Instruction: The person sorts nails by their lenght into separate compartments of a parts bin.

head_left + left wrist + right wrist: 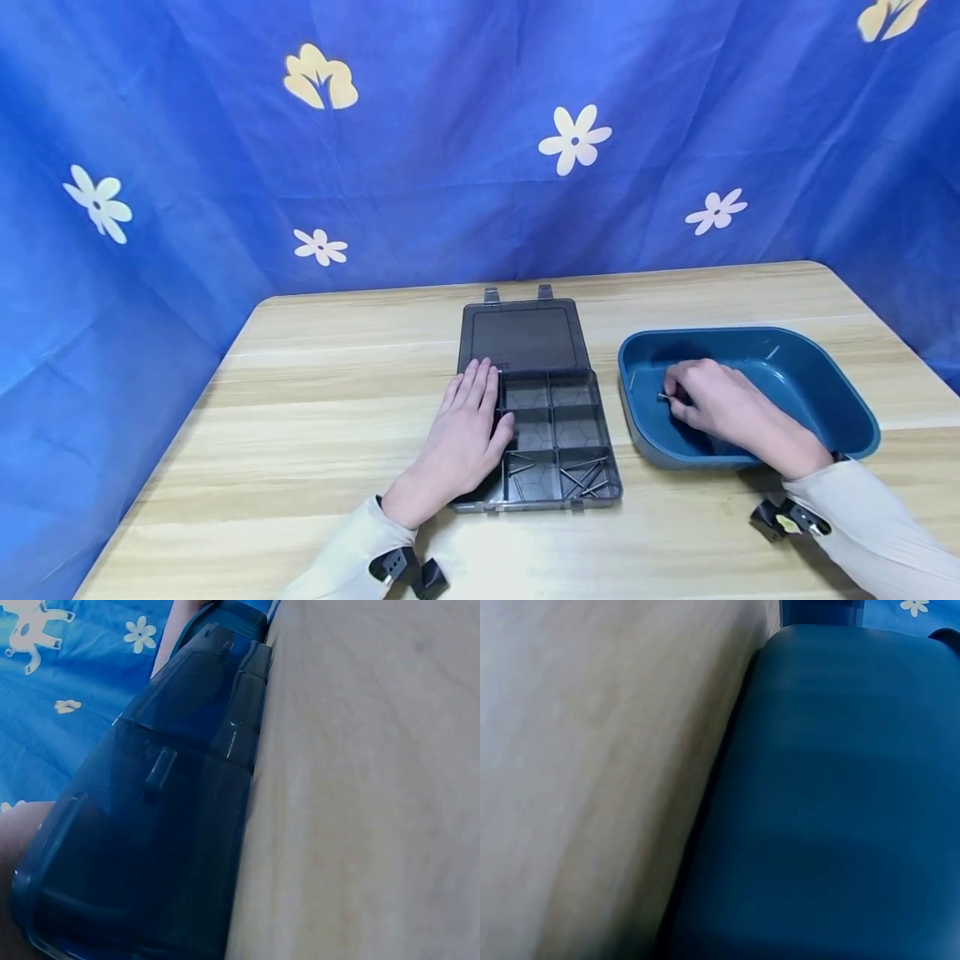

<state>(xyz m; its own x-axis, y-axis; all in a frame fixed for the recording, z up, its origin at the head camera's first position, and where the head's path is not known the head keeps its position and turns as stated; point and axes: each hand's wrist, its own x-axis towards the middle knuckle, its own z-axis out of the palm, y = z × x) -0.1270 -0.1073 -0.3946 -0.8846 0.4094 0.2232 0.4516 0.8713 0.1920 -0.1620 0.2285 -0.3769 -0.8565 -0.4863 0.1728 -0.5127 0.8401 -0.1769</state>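
My left hand (463, 446) lies with straight fingers over the left column of a dark see-through compartment box (553, 414), covering most of that column. The box's lid (525, 335) is folded back flat behind it. Thin metal screws (583, 479) lie in the front middle and front right compartments. Inside a blue basin (855, 408) to the right, my right hand (720, 404) pinches a small metal screw (664, 397) between thumb and fingers. The left wrist view shows the side of the box (150, 825); the right wrist view shows the basin's outer wall (817, 787).
Both containers stand on a light wood table (315, 433), a narrow gap between them. Another thin piece (632, 381) leans near the basin's left wall. A blue curtain (450, 150) with flowers hangs behind the table and along its left side.
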